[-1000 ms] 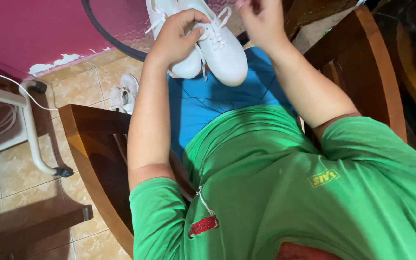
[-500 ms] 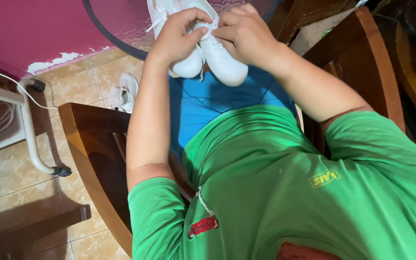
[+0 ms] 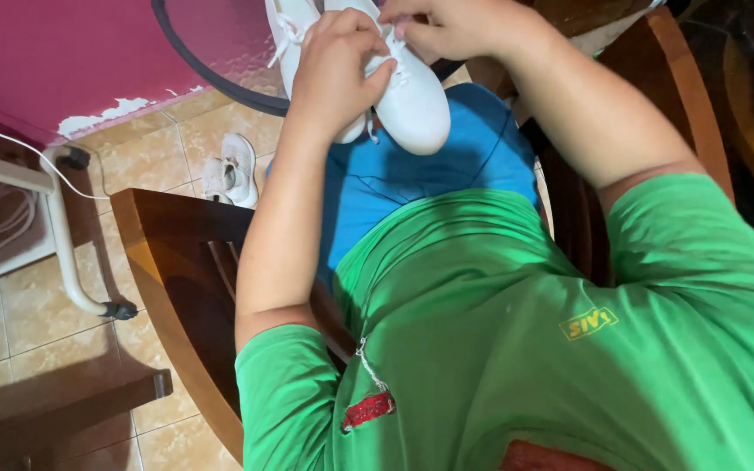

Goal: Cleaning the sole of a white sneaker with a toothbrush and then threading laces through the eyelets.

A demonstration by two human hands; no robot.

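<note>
While I sit in the chair, both hands are up on the shoe.
left hand: my left hand (image 3: 335, 74) is curled over the white sneaker (image 3: 412, 100) from the side, fingers closed round its upper, thumb tip pressed near the laces (image 3: 288, 30).
right hand: my right hand (image 3: 447, 24) comes in from above, fingertips pinched together at the lace area; can't tell whether a lace end is actually between them, the hand covers it.
shoe position: sneaker rests on my lap over the blue shorts (image 3: 412, 174), toe pointing toward my belly, heel end cut off by the top edge of the view.
step: looks like lacing or adjusting the laces, mid-way; left steadies, right works the lace.
next move needs: my guess, a firm hold from the left so the shoe does not roll off the thigh, and a fine pinch from the right to draw the lace through without dragging the shoe.
second shoe: another white sneaker (image 3: 230, 170) lies on the floor, well apart from my hands, just beyond the chair arm.
seat: dark wooden chair (image 3: 176, 262), arm on each side of me.
floor: beige tiles (image 3: 146, 153), worn paint line at the foot of the magenta wall (image 3: 63, 61).
other: white tube-frame stand (image 3: 58, 227) with cable at my left; dark round hoop (image 3: 211, 74) near the wall.
clothing: green shirt (image 3: 499, 331).
</note>
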